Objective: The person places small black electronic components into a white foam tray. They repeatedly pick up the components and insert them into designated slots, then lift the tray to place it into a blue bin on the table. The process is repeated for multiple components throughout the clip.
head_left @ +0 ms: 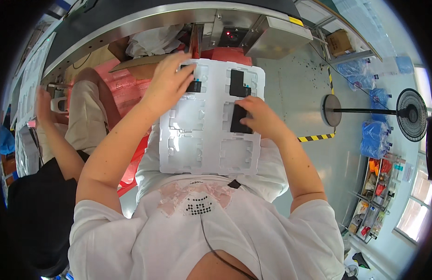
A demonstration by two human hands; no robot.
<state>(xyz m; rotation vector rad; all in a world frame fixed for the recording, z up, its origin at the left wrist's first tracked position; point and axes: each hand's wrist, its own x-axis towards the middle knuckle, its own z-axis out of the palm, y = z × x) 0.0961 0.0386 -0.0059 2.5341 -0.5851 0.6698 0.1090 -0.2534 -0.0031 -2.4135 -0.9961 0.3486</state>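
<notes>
A white plastic tray (212,126) with two columns of moulded pockets lies across my lap. At its far left pocket, the fingers of my left hand (167,81) bend around a flat black rectangular piece (194,87), covering much of it; the fingertips are a little blurred. My right hand (262,117) grips another flat black rectangular piece (237,119) by its right side, in or just over the middle right pocket. A third black piece (237,83), with a small blue spot by its lower corner, rests in the far right pocket. The near pockets hold no black pieces.
A metal-framed bench (178,18) with a control box (279,38) runs along the far side. Close on the left sits another person (43,200), one arm raised by a rack of trays. A pedestal fan (411,114) and blue water bottles (376,135) stand right.
</notes>
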